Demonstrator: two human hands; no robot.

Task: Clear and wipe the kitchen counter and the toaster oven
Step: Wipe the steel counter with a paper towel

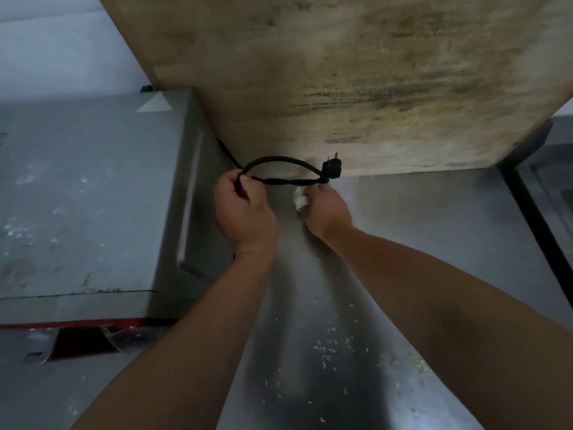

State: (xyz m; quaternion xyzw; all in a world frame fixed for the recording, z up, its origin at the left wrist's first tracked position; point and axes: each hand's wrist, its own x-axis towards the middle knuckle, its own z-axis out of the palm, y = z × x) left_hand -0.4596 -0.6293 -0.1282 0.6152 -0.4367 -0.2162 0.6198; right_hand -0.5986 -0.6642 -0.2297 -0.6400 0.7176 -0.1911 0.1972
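Steel kitchen counter point(403, 228), crumb-strewn, dim light. Black power cord point(279, 159) looped above it beside toaster oven point(93, 197): left hand point(245, 209) clenched round cord, right hand point(325, 212) pinching plug end point(331, 170) with white cloth wad point(299, 198) tucked in fingers. Step, by judgement: tidying cord before wiping. Next calls for stowing loop, freeing cloth. Worn wooden board point(356, 82) leans behind. No legible brand or writing.

Brushed, glossy steel counter point(403, 231); dull, dusty metal toaster oven point(77, 197); stained wooden board point(341, 72); matt black cord point(285, 180).
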